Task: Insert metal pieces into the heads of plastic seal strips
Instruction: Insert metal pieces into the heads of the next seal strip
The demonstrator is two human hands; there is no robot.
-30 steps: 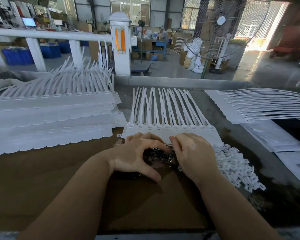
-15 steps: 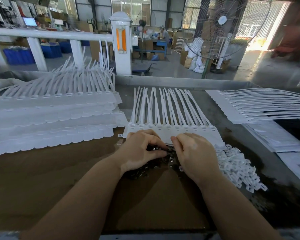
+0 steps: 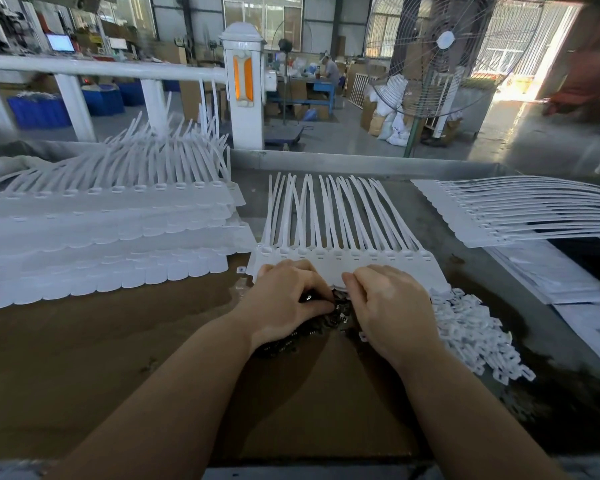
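Observation:
A white mat of joined plastic seal strips (image 3: 340, 233) lies in front of me, its row of heads across the middle and its tails fanning away. Just below it sits a heap of small dark metal pieces (image 3: 338, 311). My left hand (image 3: 284, 299) is curled over the heap, thumb and fingertips pinching among the pieces. My right hand (image 3: 388, 306) is curled beside it, fingertips at the mat's near edge and the heap; what it holds is hidden.
Stacked white strip mats (image 3: 108, 237) fill the left of the table. More mats (image 3: 520, 213) lie at the right over paper sheets. A pile of small white plastic clips (image 3: 471, 334) sits right of my right hand. Brown cardboard (image 3: 84, 358) covers the near table.
My left hand has closed from a wide arch over the metal pieces into a pinch with thumb against fingertips. My right hand stays nearly still.

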